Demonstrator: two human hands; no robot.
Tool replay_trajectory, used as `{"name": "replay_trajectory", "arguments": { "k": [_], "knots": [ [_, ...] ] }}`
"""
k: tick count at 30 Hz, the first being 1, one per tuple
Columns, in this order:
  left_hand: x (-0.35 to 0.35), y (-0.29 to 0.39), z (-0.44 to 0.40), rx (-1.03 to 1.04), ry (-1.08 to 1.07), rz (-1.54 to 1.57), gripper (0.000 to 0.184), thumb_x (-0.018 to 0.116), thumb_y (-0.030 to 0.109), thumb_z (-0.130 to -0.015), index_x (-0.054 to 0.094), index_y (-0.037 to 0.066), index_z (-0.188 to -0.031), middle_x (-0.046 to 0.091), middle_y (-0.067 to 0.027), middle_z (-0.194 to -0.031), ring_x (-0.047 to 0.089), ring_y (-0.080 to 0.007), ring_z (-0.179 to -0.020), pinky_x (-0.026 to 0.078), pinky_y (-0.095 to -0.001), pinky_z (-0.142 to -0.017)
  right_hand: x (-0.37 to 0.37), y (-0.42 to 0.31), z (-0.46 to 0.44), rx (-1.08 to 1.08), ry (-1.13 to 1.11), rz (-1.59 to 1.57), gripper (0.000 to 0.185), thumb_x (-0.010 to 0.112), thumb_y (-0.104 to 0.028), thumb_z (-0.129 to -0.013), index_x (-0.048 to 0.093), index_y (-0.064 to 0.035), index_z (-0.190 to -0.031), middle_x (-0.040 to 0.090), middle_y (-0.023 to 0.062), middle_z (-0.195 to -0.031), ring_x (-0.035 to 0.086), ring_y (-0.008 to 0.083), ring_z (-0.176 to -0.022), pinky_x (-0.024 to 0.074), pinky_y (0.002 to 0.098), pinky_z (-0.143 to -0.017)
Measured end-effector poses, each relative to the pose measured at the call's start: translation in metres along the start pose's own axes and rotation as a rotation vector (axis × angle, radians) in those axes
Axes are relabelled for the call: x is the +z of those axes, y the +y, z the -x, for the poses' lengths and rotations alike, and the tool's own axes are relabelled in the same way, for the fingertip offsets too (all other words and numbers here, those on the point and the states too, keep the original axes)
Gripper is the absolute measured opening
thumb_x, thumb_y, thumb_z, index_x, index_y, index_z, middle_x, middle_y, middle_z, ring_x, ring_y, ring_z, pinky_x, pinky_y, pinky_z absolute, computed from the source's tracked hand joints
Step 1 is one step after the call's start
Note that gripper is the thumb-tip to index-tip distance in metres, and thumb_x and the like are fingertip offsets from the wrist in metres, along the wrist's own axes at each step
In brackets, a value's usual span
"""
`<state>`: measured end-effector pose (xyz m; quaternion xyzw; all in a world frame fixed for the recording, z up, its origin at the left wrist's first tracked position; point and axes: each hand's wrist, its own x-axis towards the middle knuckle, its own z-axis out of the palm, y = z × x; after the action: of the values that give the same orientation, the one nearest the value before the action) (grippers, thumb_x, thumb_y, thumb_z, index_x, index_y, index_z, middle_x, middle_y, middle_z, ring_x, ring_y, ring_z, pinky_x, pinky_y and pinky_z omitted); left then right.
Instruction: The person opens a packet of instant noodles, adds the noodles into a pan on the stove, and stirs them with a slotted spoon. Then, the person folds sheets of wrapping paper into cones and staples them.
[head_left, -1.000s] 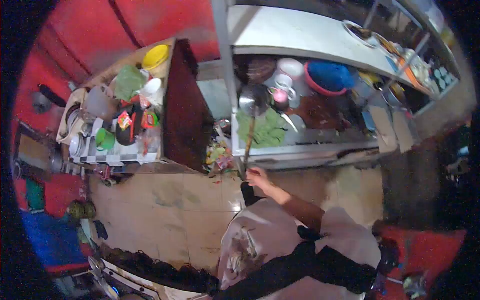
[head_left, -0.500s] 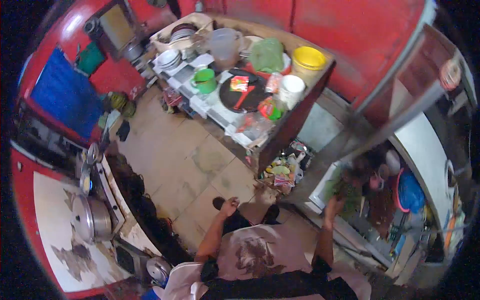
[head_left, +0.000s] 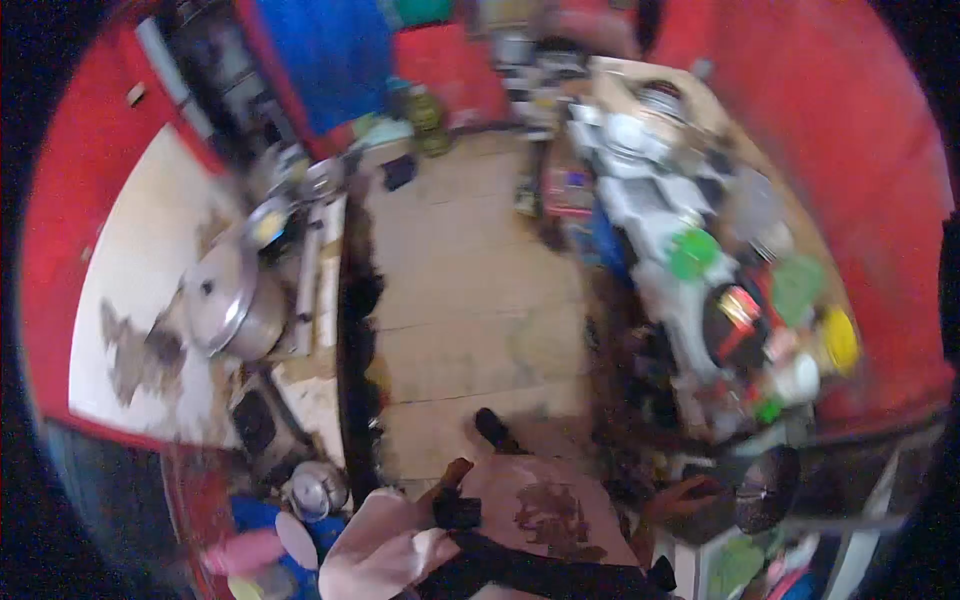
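My left hand (head_left: 455, 474) is low in the view, close in front of my shirt, touching no object that I can make out; its fingers are blurred. To the right, my right hand (head_left: 690, 495) is closed around the handle of a long-handled ladle. The dark round bowl of the ladle (head_left: 768, 488) extends to the right, beside the corner of the low shelf. Motion blur hides most of the handle. Below the bowl lies something green and leafy (head_left: 735, 565).
A checkered table (head_left: 655, 230) on the right holds white bowls, a green mug (head_left: 692, 252), a black round pan (head_left: 735, 325) and a yellow tub (head_left: 838, 340). On the left counter stand a large lidded pot (head_left: 232, 305) and a smaller pot (head_left: 316, 490). Tiled floor (head_left: 470, 280) runs between.
The view has swung left, bringing the counter and pots in and pushing the table and shelf right. My left hand has come into view. The ladle has moved away from above the shelf's green leaves.
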<state>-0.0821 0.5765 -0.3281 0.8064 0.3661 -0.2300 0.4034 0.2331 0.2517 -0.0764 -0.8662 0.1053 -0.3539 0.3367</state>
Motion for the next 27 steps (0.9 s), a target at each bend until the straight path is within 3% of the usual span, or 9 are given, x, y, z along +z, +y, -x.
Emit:
{"name": "replay_trajectory", "arguments": {
  "k": [4,9,12,15,18,20,22,24,27],
  "knots": [
    [-0.054,-0.065,-0.034,-0.106,0.052,0.002,0.028,0.048,0.026,-0.082,0.060,0.007,-0.099,0.062,-0.0193,-0.088,0.060,-0.0325,-0.081,0.048,-0.0395,-0.068,0.100,-0.120,0.025,-0.089,-0.313,-0.212,0.032,0.050,-0.019,-0.089,0.048,0.0050,-0.109,0.055,0.0166,-0.098,0.049,0.0213,-0.082,0.0415,0.0345,-0.071],
    [-0.149,-0.087,-0.135,0.117,0.346,-0.193,0.027,0.050,0.024,-0.081,0.060,0.007,-0.100,0.062,-0.0195,-0.087,0.060,-0.0332,-0.080,0.049,-0.0403,-0.067,0.243,-0.163,0.102,-0.375,-0.897,-0.367,0.015,0.055,-0.016,-0.084,0.054,-0.0015,-0.089,0.048,0.0009,-0.070,0.040,0.0115,-0.063,0.0357,0.0264,-0.059],
    [-0.247,-0.053,-0.133,-0.041,0.379,0.602,0.025,0.051,0.022,-0.081,0.060,0.006,-0.098,0.062,-0.0180,-0.086,0.060,-0.0334,-0.080,0.049,-0.0395,-0.068,0.294,-0.225,0.133,-0.176,-1.108,-0.576,0.020,0.057,-0.019,-0.083,0.054,0.0001,-0.090,0.049,0.0020,-0.068,0.043,0.0120,-0.064,0.0375,0.0280,-0.060],
    [-0.290,-0.074,-0.176,-0.082,0.645,0.486,0.024,0.053,0.022,-0.081,0.060,0.004,-0.093,0.062,-0.0153,-0.088,0.060,-0.0324,-0.078,0.049,-0.0385,-0.068,0.352,-0.308,0.155,-0.304,-1.127,-0.457,0.023,0.059,-0.020,-0.082,0.056,0.0007,-0.089,0.052,0.0036,-0.070,0.047,0.0140,-0.067,0.0400,0.0299,-0.063],
    [-0.311,-0.111,-0.186,-0.081,0.657,0.721,0.025,0.053,0.024,-0.081,0.061,0.003,-0.092,0.062,-0.0145,-0.094,0.061,-0.0306,-0.081,0.049,-0.0384,-0.071,0.324,-0.498,0.137,-1.204,-0.679,-0.393,0.034,0.059,-0.021,-0.082,0.054,0.0008,-0.106,0.060,0.0127,-0.094,0.055,0.0234,-0.079,0.0449,0.0329,-0.071],
    [-0.291,-0.162,-0.200,-0.090,0.466,-0.196,0.022,0.051,0.023,-0.082,0.062,0.005,-0.086,0.061,-0.0159,-0.098,0.061,-0.0290,-0.083,0.049,-0.0395,-0.073,0.404,-0.529,0.173,-1.093,-0.989,-0.513,0.024,0.057,-0.019,-0.081,0.056,0.0011,-0.095,0.060,0.0144,-0.090,0.056,0.0242,-0.080,0.0442,0.0356,-0.071],
    [-0.233,-0.197,-0.188,-0.317,0.838,0.364,0.021,0.048,0.023,-0.081,0.062,0.007,-0.080,0.063,-0.0159,-0.084,0.061,-0.0340,-0.075,0.049,-0.0440,-0.067,0.512,-0.531,0.233,-0.422,-1.562,-0.666,0.018,0.055,-0.016,-0.080,0.057,0.0014,-0.083,0.060,0.0161,-0.086,0.057,0.0249,-0.081,0.0435,0.0383,-0.071],
    [-0.250,-0.178,-0.152,-0.637,0.534,0.533,0.021,0.048,0.024,-0.081,0.062,0.007,-0.082,0.063,-0.0159,-0.084,0.061,-0.0333,-0.075,0.049,-0.0431,-0.067,0.586,-0.572,0.271,-0.637,-1.585,-0.548,0.018,0.054,-0.015,-0.080,0.057,0.0015,-0.087,0.059,0.0167,-0.084,0.057,0.0259,-0.078,0.0435,0.0380,-0.069],
    [-0.270,-0.160,-0.141,-0.862,0.562,0.827,0.023,0.049,0.025,-0.081,0.061,0.006,-0.084,0.063,-0.0158,-0.084,0.061,-0.0321,-0.074,0.049,-0.0417,-0.066,0.654,-0.662,0.356,-1.044,-1.629,-0.595,0.023,0.051,-0.012,-0.079,0.054,0.0015,-0.098,0.057,0.0174,-0.078,0.056,0.0278,-0.071,0.0437,0.0369,-0.065]
  ]
}}
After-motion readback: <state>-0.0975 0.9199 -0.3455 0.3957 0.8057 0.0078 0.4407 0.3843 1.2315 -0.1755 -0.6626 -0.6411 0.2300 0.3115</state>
